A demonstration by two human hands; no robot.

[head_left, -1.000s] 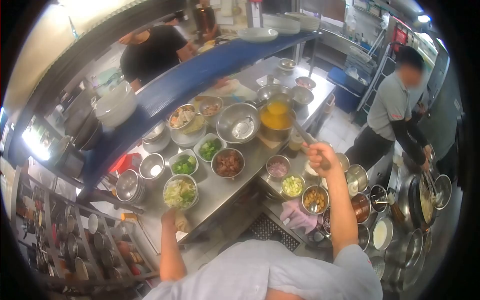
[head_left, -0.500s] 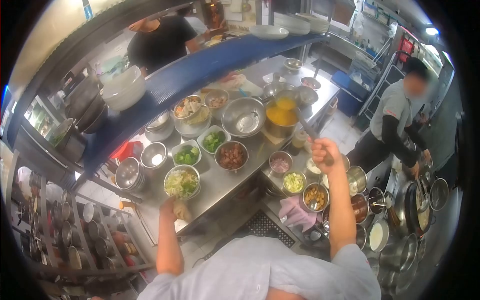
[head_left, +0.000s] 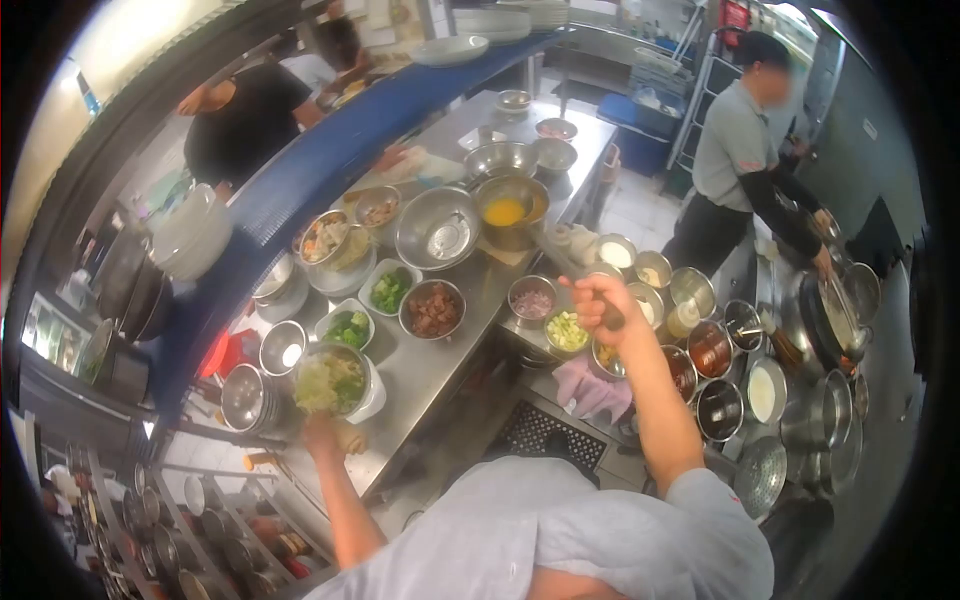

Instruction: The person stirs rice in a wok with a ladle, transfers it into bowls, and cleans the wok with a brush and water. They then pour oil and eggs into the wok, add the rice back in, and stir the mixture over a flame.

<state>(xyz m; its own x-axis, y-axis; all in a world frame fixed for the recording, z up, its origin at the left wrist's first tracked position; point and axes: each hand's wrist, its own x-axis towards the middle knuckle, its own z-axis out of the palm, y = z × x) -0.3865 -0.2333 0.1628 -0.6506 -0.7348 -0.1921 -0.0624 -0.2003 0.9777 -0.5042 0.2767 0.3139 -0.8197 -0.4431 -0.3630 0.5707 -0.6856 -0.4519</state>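
Observation:
My right hand [head_left: 602,305] is closed around the handle of a ladle [head_left: 560,256], whose shaft reaches to a metal pot [head_left: 522,237] with yellow liquid [head_left: 505,211] in it. The ladle's cup is hard to make out there. At the near left, my left hand [head_left: 325,436] is closed at the edge of a bowl of chopped greens [head_left: 376,388], which looks tilted. A tan piece [head_left: 350,437], perhaps cloth, lies by that hand. Beside this bowl stand a dish of broccoli [head_left: 346,328], another green dish [head_left: 389,290] and a bowl of brown meat chunks [head_left: 433,309].
A large empty metal bowl [head_left: 438,229] stands beside the pot. Stacked bowls [head_left: 247,398] sit at the left. A blue shelf [head_left: 330,140] runs overhead. To the right are sauce pots [head_left: 711,350], a pink cloth [head_left: 590,388] and a co-worker [head_left: 735,150] at the pans.
The ladle, held above the pot with yellow liquid before, is lower now. The bowl of greens looks larger and more tilted, with my left hand at its edge. My view has swung right.

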